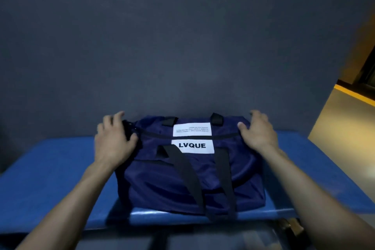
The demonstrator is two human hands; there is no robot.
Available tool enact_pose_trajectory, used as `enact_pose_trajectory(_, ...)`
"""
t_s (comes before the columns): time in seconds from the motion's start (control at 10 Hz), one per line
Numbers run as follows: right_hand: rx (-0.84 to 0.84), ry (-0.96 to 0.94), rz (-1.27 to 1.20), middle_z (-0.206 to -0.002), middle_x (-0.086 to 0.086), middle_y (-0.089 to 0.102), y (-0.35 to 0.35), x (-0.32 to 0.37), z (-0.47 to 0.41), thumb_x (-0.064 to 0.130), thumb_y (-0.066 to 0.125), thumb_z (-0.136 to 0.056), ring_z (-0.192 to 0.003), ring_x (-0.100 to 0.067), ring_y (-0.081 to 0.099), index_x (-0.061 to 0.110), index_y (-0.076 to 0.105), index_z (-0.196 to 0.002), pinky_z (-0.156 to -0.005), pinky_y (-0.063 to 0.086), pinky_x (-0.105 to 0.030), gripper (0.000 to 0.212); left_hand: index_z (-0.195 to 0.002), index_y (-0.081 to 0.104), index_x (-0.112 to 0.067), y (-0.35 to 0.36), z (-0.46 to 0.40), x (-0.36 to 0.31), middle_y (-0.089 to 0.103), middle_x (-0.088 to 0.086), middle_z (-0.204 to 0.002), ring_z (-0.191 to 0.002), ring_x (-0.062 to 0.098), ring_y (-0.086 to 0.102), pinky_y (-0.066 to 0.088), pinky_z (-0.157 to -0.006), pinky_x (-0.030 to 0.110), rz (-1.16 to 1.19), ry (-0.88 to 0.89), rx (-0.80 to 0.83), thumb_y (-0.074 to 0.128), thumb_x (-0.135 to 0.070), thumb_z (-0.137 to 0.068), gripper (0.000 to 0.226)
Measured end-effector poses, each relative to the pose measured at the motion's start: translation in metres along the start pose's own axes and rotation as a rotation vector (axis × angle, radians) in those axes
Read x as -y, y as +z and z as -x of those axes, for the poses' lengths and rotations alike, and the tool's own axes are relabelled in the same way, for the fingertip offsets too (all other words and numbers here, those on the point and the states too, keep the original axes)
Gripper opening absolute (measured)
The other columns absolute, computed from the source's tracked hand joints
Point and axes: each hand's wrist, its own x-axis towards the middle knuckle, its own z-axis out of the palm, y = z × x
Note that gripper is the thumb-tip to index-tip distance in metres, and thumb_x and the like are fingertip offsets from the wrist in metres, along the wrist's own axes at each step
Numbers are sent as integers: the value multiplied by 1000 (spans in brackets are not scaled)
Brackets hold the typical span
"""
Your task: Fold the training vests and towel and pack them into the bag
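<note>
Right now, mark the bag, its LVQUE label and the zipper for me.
bag (182, 184), head view, on its navy front panel.
LVQUE label (192, 145), head view, on the white patch's middle.
zipper (162, 135), head view, on the dark closed line across the top.

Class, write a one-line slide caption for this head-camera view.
Both hands grasp the ends of a zipped navy bag on a blue bench.

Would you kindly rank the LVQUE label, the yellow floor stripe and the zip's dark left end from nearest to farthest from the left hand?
1. Zip's dark left end, at the left hand's fingers.
2. LVQUE label, mid-bag.
3. Yellow floor stripe, far right.
</note>
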Motion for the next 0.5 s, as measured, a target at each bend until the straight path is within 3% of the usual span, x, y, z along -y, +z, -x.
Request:
enact_pose_trajectory(0.1,93,-446,185,-170,2,18,12,36,24,55,27,-107,-156,-25,14,36,28,-160,-125,12,-50,56,-152,40,-39,1,5,-28,27,1,-165,-150,37,21,18,-121,56,-125,292,119,37,-65,-93,65)
enact_pose_trajectory(0.2,453,-305,374,-170,5,18,26,35,41,63,12,-105,-157,-22,12,41,27,-159,-124,0,-53,60,-153,32,-52,19,16,-24,8,-15,-170,-156,38,-9,-4,-123,59,-280,188,528,21,-72,-99,59)
enact_pose_trajectory(0.3,465,-165,419,-162,-1,38,13,24,57,65,7,-103,-150,-24,32,34,45,-153,-125,10,-53,70,-157,23,-52,10,27,-10,-1,-19,-170,-156,39,-9,-6,-123,60,-221,120,610,24,-69,-101,58)
enact_pose_trajectory(0.4,457,-166,214,-157,-2,47,-7,29,69,61,12,-106,-146,-26,39,28,56,-145,-123,19,-46,67,-152,40,-46,-18,32,-6,22,-15,-167,-157,33,8,-2,-123,57,-70,197,544,37,-65,-101,54)
enact_pose_trajectory(0.5,337,-216,-236,-135,1,68,-33,46,75,59,27,-106,-129,-19,58,25,74,-120,-108,41,-34,59,-118,73,-35,-48,38,-7,69,-15,-128,-123,10,59,41,-111,41,379,278,281,56,-49,-99,29)
